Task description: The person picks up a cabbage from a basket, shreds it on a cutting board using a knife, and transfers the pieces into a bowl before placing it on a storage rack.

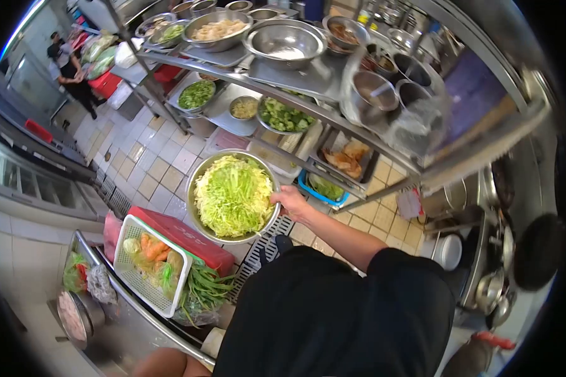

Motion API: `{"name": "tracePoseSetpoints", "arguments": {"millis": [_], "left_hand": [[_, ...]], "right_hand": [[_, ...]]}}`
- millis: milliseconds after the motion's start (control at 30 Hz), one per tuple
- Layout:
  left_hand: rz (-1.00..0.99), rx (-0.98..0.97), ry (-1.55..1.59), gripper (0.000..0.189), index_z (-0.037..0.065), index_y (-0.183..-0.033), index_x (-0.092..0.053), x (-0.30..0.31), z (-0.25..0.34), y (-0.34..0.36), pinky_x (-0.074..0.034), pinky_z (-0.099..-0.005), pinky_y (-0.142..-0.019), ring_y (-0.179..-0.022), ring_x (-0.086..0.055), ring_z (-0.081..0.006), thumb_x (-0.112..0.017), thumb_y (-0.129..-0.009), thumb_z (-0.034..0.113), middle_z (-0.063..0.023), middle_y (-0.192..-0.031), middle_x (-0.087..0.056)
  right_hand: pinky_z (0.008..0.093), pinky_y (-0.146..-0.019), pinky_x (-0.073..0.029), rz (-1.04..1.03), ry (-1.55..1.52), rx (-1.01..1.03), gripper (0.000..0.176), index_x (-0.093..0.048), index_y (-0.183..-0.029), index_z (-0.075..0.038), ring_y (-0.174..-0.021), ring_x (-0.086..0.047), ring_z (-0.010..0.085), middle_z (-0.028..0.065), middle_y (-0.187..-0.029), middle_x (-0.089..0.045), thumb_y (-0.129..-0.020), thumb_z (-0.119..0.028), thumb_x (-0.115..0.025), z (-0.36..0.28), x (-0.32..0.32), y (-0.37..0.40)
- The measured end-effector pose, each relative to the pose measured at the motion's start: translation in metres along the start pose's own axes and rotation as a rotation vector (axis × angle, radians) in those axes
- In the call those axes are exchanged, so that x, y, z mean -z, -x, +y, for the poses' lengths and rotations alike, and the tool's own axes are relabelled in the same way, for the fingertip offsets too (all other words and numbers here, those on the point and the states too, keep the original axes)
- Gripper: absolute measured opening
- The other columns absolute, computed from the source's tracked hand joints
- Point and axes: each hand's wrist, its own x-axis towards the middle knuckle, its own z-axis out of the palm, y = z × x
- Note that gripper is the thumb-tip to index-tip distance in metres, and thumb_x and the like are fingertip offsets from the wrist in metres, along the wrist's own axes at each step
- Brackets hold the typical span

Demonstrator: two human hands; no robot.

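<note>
My right hand (288, 202) is closed on the rim of a large metal bowl (192, 200), at the bowl's right side. Shredded pale green and yellow cabbage (234, 196) fills the bowl, heaped in the middle. The bowl is held up above the floor, in front of my dark shirt. Of my left arm only a bare part (163, 363) shows at the bottom edge, and my left hand is out of the picture.
A metal shelf rack (283, 93) with bowls and trays of food stands ahead. At left are a red crate (198, 244), a white basket (127, 276) of vegetables and a steel counter (126, 333). Another person (72, 72) stands far left. Pans hang at right.
</note>
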Motion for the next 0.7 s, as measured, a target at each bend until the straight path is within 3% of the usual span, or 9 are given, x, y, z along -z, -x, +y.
{"name": "tracePoseSetpoints", "arguments": {"millis": [67, 100, 133, 167, 233, 333, 433, 600, 700], "left_hand": [[0.362, 0.440, 0.017, 0.010, 0.001, -0.087, -0.064, -0.002, -0.076, 0.026, -0.049, -0.0329, -0.076, -0.076, -0.058, -0.0204, -0.061, -0.093, 0.009, -0.0084, -0.084, -0.060], [0.387, 0.613, -0.084, 0.011, 0.001, -0.089, -0.065, -0.008, -0.120, 0.042, -0.050, -0.0333, -0.079, -0.078, -0.058, -0.0209, -0.061, -0.094, 0.010, -0.0085, -0.086, -0.060], [-0.034, 0.372, -0.958, 0.020, 0.002, -0.097, -0.065, -0.011, -0.191, 0.069, -0.049, -0.0297, -0.068, -0.075, -0.060, -0.0173, -0.056, -0.102, 0.019, -0.0081, -0.087, -0.065], [0.171, 0.823, -0.417, 0.012, 0.004, -0.102, -0.066, -0.036, -0.236, 0.090, -0.051, -0.0287, -0.070, -0.079, -0.063, -0.0153, -0.060, -0.102, 0.014, -0.0054, -0.092, -0.067], [0.173, 1.245, -0.131, 0.023, 0.005, -0.111, -0.061, -0.085, -0.309, 0.150, -0.056, -0.0291, -0.076, -0.084, -0.065, -0.0135, -0.063, -0.107, 0.027, -0.0059, -0.102, -0.070], [0.248, 1.481, 0.179, 0.027, 0.004, -0.113, -0.060, -0.100, -0.371, 0.198, -0.061, -0.0328, -0.076, -0.093, -0.071, -0.0163, -0.061, -0.107, 0.030, -0.0102, -0.109, -0.071], [0.507, 1.514, 0.544, 0.022, 0.004, -0.114, -0.060, -0.093, -0.408, 0.169, -0.063, -0.0350, -0.070, -0.093, -0.073, -0.0185, -0.062, -0.104, 0.023, -0.0099, -0.109, -0.072], [0.439, 1.678, 0.423, 0.020, 0.002, -0.112, -0.064, -0.049, -0.502, 0.154, -0.064, -0.0358, -0.066, -0.083, -0.075, -0.0204, -0.062, -0.093, 0.007, -0.0092, -0.098, -0.074], [0.462, 1.715, 0.335, 0.024, 0.000, -0.110, -0.066, -0.028, -0.556, 0.143, -0.064, -0.0363, -0.066, -0.078, -0.074, -0.0212, -0.060, -0.087, 0.001, -0.0102, -0.097, -0.074]], "right_hand": [[0.0359, -0.053, -0.060, -0.008, 0.021, -0.017, 0.022, -0.067, -0.101, 0.000, -0.068, -0.069, 0.0219, 0.0087, -0.086, -0.068, -0.080, -0.005, -0.067, -0.002, 0.007, -0.027], [0.0361, -0.054, -0.060, -0.012, 0.001, -0.020, 0.022, -0.066, -0.102, 0.000, -0.067, -0.069, 0.0223, 0.0089, -0.086, -0.067, -0.081, -0.004, -0.067, -0.007, 0.004, -0.035], [0.0364, -0.054, -0.060, -0.013, -0.020, -0.025, 0.022, -0.066, -0.103, 0.000, -0.067, -0.069, 0.0227, 0.0091, -0.086, -0.067, -0.081, -0.003, -0.066, -0.011, 0.000, -0.043], [0.0371, -0.055, -0.061, -0.026, -0.043, -0.031, 0.022, -0.066, -0.103, 0.000, -0.067, -0.069, 0.0229, 0.0093, -0.087, -0.067, -0.081, -0.003, -0.065, -0.016, -0.007, -0.052], [0.0387, -0.058, -0.062, -0.076, -0.107, -0.064, 0.022, -0.065, -0.103, 0.001, -0.067, -0.069, 0.0233, 0.0097, -0.088, -0.067, -0.081, -0.002, -0.064, -0.018, -0.013, -0.084], [0.0411, -0.062, -0.064, -0.089, -0.080, -0.100, 0.022, -0.065, -0.104, 0.000, -0.069, -0.071, 0.0236, 0.0097, -0.089, -0.069, -0.082, -0.003, -0.064, -0.026, -0.044, -0.124], [0.0427, -0.066, -0.065, -0.116, -0.018, -0.100, 0.025, -0.066, -0.106, 0.001, -0.074, -0.073, 0.0241, 0.0097, -0.091, -0.071, -0.082, -0.003, -0.064, -0.038, -0.080, -0.164], [0.0407, -0.063, -0.064, -0.089, 0.135, -0.104, 0.028, -0.067, -0.107, 0.002, -0.072, -0.072, 0.0225, 0.0104, -0.092, -0.072, -0.080, -0.003, -0.066, -0.051, -0.137, -0.250], [0.0383, -0.064, -0.063, -0.122, 0.202, -0.117, 0.025, -0.066, -0.108, 0.001, -0.073, -0.072, 0.0195, 0.0102, -0.093, -0.072, -0.085, -0.008, -0.068, -0.066, -0.170, -0.295]]}}
